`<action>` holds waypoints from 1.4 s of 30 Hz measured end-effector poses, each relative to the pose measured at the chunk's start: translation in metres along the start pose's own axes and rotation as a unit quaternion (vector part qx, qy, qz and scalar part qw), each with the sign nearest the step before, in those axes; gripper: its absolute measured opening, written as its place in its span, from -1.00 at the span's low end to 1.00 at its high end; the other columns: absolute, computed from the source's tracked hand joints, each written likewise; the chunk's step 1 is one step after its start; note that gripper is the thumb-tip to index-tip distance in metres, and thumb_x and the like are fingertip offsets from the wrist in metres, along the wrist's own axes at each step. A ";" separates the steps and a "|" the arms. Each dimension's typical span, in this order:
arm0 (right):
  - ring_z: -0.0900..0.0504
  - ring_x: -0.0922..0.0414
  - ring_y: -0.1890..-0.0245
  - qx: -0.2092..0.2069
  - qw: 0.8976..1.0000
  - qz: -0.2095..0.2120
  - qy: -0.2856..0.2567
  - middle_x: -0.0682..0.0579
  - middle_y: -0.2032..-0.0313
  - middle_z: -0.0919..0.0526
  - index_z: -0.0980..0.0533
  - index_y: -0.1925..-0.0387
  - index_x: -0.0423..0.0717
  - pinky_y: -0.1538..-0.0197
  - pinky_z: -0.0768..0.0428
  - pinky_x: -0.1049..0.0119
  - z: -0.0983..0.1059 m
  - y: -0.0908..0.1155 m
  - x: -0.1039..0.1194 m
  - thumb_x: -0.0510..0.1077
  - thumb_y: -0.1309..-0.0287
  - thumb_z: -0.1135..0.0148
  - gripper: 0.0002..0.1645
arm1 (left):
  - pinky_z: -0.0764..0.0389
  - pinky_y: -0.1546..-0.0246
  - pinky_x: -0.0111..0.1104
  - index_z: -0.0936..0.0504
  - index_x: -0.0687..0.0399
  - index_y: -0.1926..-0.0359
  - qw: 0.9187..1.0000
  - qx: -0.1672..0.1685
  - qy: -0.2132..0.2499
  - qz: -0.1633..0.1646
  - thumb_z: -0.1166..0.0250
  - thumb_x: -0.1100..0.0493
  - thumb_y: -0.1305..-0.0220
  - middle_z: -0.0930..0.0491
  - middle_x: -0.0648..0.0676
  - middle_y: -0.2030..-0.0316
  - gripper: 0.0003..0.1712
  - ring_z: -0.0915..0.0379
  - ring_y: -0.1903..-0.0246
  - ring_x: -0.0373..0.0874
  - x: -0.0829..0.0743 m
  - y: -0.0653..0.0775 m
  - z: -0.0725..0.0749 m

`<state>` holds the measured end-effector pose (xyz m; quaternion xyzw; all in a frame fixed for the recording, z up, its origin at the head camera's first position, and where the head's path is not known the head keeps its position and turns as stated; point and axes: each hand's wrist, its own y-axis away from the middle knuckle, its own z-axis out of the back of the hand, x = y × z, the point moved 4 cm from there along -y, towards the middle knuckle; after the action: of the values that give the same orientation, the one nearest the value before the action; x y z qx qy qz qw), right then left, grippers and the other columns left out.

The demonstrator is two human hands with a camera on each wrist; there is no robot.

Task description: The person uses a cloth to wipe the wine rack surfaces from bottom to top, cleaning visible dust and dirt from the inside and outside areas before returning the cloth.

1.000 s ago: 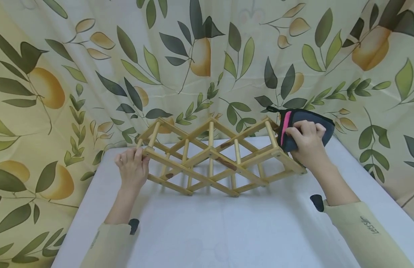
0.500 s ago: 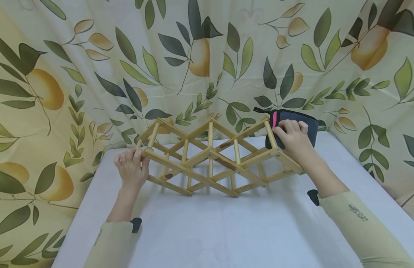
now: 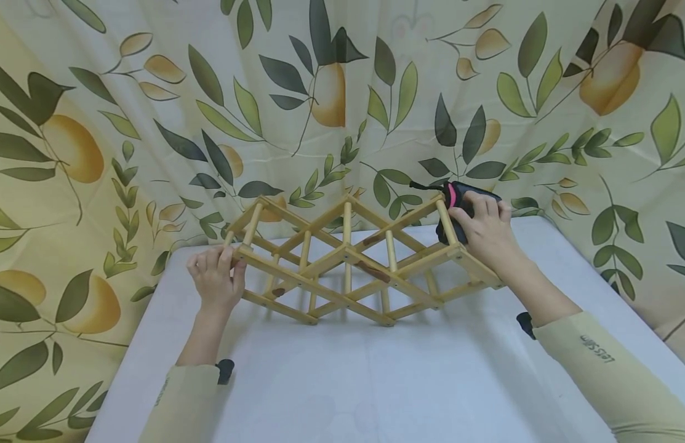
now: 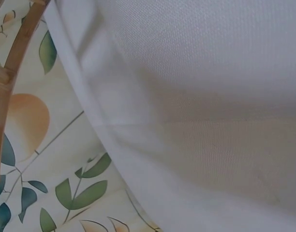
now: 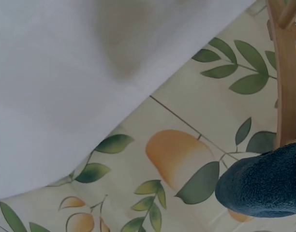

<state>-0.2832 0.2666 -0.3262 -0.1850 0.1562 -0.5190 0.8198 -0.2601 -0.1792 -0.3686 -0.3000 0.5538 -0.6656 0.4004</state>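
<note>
Since half a second ago, the dark pouch has shifted toward nine o'clock and turned, showing a narrower side where its broad face showed, while the wooden rack and left hand keep their places. The pouch is at the rack's three o'clock end, partly behind the end rod; contact with the wood cannot be told. Its black loop and pink strip face about nine o'clock, its long axis running toward three behind the right hand, whose bent fingers grip it. The left hand's fingers curl on the rack's nine o'clock end, the rack's long axis lying nine to three across the white table
</note>
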 end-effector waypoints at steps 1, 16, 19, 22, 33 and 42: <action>-0.06 -0.26 -0.03 0.003 1.000 -0.002 0.003 -0.28 -0.09 -0.04 -0.29 0.01 -0.11 0.04 0.03 -0.19 0.000 0.000 0.000 -0.11 0.17 -0.39 -0.34 | -0.05 0.24 -0.05 -0.35 0.13 0.28 1.000 0.000 0.000 0.000 0.20 -0.19 -0.37 -0.34 0.17 0.41 -0.52 -0.15 0.39 0.09 0.000 0.000 0.000; -0.18 -0.20 0.19 0.036 0.998 -0.028 0.051 -0.28 0.15 -0.22 -0.30 0.14 -0.02 0.11 -0.04 -0.13 0.004 0.000 0.005 -0.28 0.10 -0.30 -0.52 | -0.04 0.25 -0.07 -0.36 0.16 0.28 1.000 0.003 -0.006 0.012 0.19 -0.19 -0.36 -0.35 0.17 0.42 -0.50 -0.16 0.40 0.09 -0.001 0.000 0.000; -0.18 -0.20 0.19 0.059 0.995 -0.056 0.055 -0.29 0.18 -0.21 -0.30 0.14 -0.01 0.10 -0.05 -0.13 0.005 0.002 0.004 -0.23 0.02 -0.26 -0.59 | -0.04 0.25 -0.07 -0.36 0.17 0.29 1.000 0.004 -0.006 0.014 0.19 -0.20 -0.36 -0.35 0.17 0.42 -0.49 -0.16 0.40 0.10 -0.001 0.000 0.000; -0.18 -0.21 0.18 0.064 0.994 -0.066 0.055 -0.30 0.18 -0.21 -0.31 0.13 -0.02 0.08 -0.05 -0.15 0.006 0.004 0.004 -0.21 0.00 -0.25 -0.60 | -0.04 0.24 -0.07 -0.36 0.17 0.29 1.000 0.004 -0.005 0.015 0.19 -0.20 -0.36 -0.35 0.17 0.42 -0.49 -0.16 0.39 0.10 -0.001 0.000 0.000; -0.23 -0.22 0.17 -0.069 0.997 0.044 0.015 -0.31 0.14 -0.26 -0.30 0.10 -0.05 0.13 -0.04 -0.11 0.009 0.006 0.008 -0.34 0.21 -0.34 -0.41 | -0.03 0.23 -0.06 -0.37 0.16 0.29 1.000 -0.002 -0.005 0.022 0.18 -0.21 -0.35 -0.35 0.17 0.43 -0.49 -0.15 0.39 0.10 -0.001 0.000 0.000; -0.16 -0.28 0.05 -0.053 0.998 0.042 0.007 -0.34 -0.06 -0.14 -0.30 -0.03 -0.03 0.11 0.02 -0.15 0.006 0.005 0.004 -0.21 0.26 -0.42 -0.27 | -0.02 0.25 -0.07 -0.36 0.16 0.30 1.000 -0.001 -0.002 0.018 0.19 -0.21 -0.36 -0.35 0.17 0.43 -0.48 -0.14 0.41 0.09 -0.001 0.000 -0.001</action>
<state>-0.2744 0.2658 -0.3232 -0.2181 0.1969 -0.4765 0.8286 -0.2600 -0.1778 -0.3686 -0.2914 0.5592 -0.6572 0.4129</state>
